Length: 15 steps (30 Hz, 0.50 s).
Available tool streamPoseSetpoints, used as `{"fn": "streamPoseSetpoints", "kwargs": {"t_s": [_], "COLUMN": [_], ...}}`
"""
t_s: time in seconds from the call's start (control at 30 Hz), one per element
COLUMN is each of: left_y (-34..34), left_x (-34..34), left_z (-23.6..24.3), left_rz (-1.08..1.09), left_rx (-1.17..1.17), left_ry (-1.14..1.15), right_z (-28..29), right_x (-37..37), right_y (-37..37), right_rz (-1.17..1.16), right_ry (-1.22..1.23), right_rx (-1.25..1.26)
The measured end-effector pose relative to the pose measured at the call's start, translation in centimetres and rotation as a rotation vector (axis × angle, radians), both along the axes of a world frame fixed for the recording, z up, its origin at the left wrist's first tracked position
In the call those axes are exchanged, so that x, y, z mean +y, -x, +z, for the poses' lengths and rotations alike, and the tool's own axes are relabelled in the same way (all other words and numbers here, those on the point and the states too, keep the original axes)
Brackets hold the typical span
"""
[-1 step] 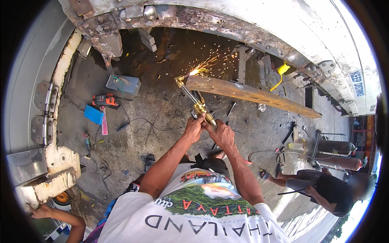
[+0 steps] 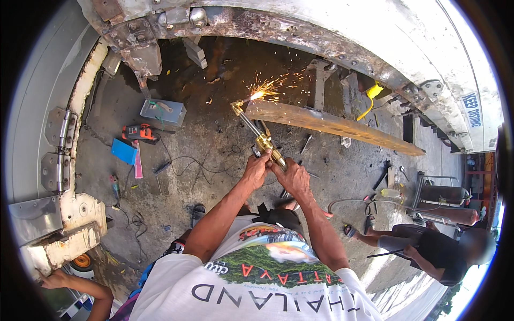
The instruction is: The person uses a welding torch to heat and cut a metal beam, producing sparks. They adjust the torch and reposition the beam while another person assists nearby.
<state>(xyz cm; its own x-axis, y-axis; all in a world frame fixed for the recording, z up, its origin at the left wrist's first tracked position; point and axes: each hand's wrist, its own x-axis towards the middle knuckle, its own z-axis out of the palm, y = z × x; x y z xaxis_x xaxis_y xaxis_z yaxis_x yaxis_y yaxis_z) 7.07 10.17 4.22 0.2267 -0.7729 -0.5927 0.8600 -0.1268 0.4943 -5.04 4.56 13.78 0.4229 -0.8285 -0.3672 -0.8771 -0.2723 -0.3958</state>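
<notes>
A brass-and-steel cutting torch (image 2: pixel 250 124) slants up and away from me. My left hand (image 2: pixel 257 171) is closed round its valve body, and my right hand (image 2: pixel 293 177) grips the handle just behind it. At the torch's head, a bright glow and orange sparks (image 2: pixel 266 90) spray by the left end of a long rusty steel beam (image 2: pixel 334 125). That beam runs off to the right, under the edge of a large white vehicle body (image 2: pixel 375 32). My palms hide part of the handle.
A grey metal box (image 2: pixel 170 114), an orange-and-black power tool (image 2: pixel 140 133), a blue plate (image 2: pixel 123 152) and loose cables lie on the left. Gas cylinders (image 2: pixel 444 195) on a trolley and another person (image 2: pixel 428 249) are at right. Someone's arm (image 2: pixel 80 283) shows at lower left.
The spray of sparks has changed shape slightly. My hands, the torch and the beam keep the same places.
</notes>
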Motion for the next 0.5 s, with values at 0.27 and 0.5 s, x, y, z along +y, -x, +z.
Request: {"fn": "streamPoseSetpoints", "kwargs": {"t_s": [0.27,0.5], "left_y": [-0.5,-0.6], "left_x": [-0.6,-0.7], "left_z": [0.7,0.9], "left_rz": [0.012,0.001], "left_rx": [0.003,-0.018], "left_ry": [-0.027,-0.042], "right_z": [-1.1,-1.1], "right_x": [-0.6,-0.6], "right_y": [-0.1,-0.2], "right_rz": [0.024,0.021], "right_ry": [0.010,0.004], "right_rx": [-0.012,-0.021]}}
